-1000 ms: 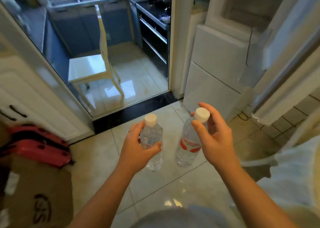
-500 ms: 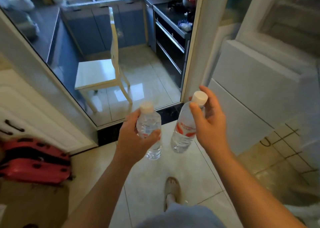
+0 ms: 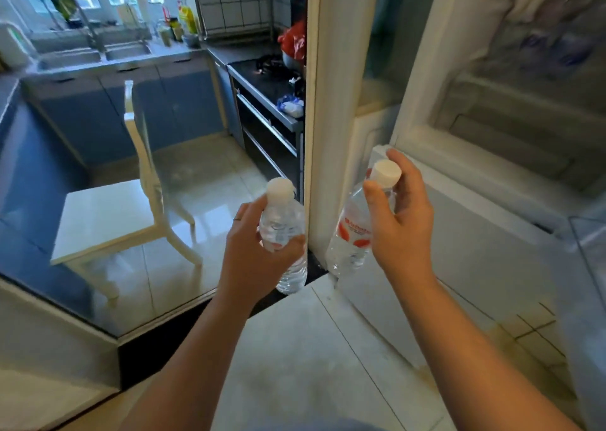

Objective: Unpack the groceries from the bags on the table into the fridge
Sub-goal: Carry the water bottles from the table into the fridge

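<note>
Bottles (image 3: 282,222) closer to fridge (image 3: 475,250) now

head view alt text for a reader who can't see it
A person's left hand grips the left bottle by its body and the right hand holds the right bottle at its cap, before an open fridge.
</note>
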The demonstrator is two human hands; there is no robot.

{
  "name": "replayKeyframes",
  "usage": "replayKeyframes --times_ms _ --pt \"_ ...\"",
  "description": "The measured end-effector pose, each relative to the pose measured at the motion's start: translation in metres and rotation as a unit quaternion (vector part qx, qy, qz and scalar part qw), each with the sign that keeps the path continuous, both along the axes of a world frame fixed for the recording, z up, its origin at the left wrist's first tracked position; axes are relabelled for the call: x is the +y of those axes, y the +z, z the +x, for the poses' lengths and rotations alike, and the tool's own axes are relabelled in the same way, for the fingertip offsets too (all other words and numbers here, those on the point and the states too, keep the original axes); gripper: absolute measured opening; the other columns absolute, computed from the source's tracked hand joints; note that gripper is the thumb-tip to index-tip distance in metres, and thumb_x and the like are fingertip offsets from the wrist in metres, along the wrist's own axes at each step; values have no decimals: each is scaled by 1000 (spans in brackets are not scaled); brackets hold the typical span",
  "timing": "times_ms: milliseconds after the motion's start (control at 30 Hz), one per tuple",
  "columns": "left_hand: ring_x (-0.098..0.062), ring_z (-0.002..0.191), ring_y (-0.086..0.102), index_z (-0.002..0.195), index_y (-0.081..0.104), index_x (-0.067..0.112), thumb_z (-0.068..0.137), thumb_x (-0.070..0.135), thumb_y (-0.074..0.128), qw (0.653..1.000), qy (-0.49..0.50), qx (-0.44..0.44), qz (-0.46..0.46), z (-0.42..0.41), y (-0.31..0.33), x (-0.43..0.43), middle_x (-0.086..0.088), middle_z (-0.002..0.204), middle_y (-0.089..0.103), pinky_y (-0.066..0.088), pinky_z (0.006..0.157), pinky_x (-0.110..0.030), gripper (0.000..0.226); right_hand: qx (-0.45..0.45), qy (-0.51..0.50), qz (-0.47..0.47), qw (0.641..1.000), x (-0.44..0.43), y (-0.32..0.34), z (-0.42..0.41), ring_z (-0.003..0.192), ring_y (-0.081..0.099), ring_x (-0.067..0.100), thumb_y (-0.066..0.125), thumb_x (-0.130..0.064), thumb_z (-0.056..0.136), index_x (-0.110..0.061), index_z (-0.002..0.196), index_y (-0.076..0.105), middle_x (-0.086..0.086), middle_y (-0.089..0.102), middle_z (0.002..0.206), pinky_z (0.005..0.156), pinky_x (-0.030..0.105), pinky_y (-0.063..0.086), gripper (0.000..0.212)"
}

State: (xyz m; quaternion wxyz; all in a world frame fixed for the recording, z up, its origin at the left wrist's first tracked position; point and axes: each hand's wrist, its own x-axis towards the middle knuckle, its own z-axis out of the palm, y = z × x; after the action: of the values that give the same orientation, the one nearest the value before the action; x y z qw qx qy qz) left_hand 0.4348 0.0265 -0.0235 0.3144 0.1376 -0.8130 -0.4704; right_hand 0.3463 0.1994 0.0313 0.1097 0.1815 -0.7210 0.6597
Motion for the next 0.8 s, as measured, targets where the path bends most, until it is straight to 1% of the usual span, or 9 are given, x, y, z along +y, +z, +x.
replayKeyframes --times_ms 67,133,233,333,500,600,633,700,800 --pt "-14 106 63 132 53 27 64 48 74 999 -30 15 -2 -40 6 3 16 114 57 58 88 -46 73 4 -35 -8 999 7 7 -26 124 55 10 62 -22 97 -23 141 48 -5 57 135 108 37 47 47" --pt "-15 106 64 132 55 23 65 48 74 997 -71 26 -5 -80 12 10 11 116 59 58 87 -46 74 10 -71 -10 997 18 13 -52 123 56 12 61 -21 97 -22 141 48 -1 59 134 107 42 47 46" --pt "-16 104 65 133 55 16 70 52 72 989 -136 45 -29 -142 23 24 7 117 60 60 84 -44 75 28 -135 -26 990 35 24 -88 123 57 12 62 -19 97 -20 141 48 1 60 133 107 36 47 47" --pt "-15 104 66 131 56 14 71 48 74 978 -198 69 -16 -203 34 42 5 115 64 60 84 -44 71 55 -208 -43 976 51 37 -126 122 57 12 62 -18 97 -18 141 49 0 60 132 105 28 46 46" --pt "-15 105 66 129 56 17 76 42 77 944 -317 92 8 -305 57 75 5 113 66 59 89 -35 63 103 -306 -60 944 81 63 -192 112 61 7 61 -15 97 -16 138 52 1 64 124 97 22 49 43" --pt "-8 102 66 124 57 21 72 44 75 926 -361 106 16 -360 80 97 12 109 66 56 84 -20 60 121 -349 -76 926 99 84 -227 105 62 1 60 -14 98 -17 137 52 0 66 120 87 14 48 40" --pt "-7 101 66 123 57 24 71 44 75 920 -375 112 27 -378 89 104 13 108 66 55 82 -17 58 130 -362 -78 920 103 91 -238 106 63 2 60 -14 98 -17 137 52 0 66 120 88 15 49 40" --pt "-8 100 67 119 57 33 69 46 74 906 -402 123 41 -410 107 118 16 104 68 55 80 -18 54 151 -396 -73 903 112 105 -262 112 62 8 60 -15 98 -17 137 52 2 66 123 96 25 52 40" --pt "-6 99 69 120 57 34 74 30 82 881 -453 124 52 -455 132 135 18 103 69 57 82 -22 53 176 -436 -70 880 127 124 -294 113 63 12 60 -15 98 -15 136 53 3 66 122 100 38 52 39"
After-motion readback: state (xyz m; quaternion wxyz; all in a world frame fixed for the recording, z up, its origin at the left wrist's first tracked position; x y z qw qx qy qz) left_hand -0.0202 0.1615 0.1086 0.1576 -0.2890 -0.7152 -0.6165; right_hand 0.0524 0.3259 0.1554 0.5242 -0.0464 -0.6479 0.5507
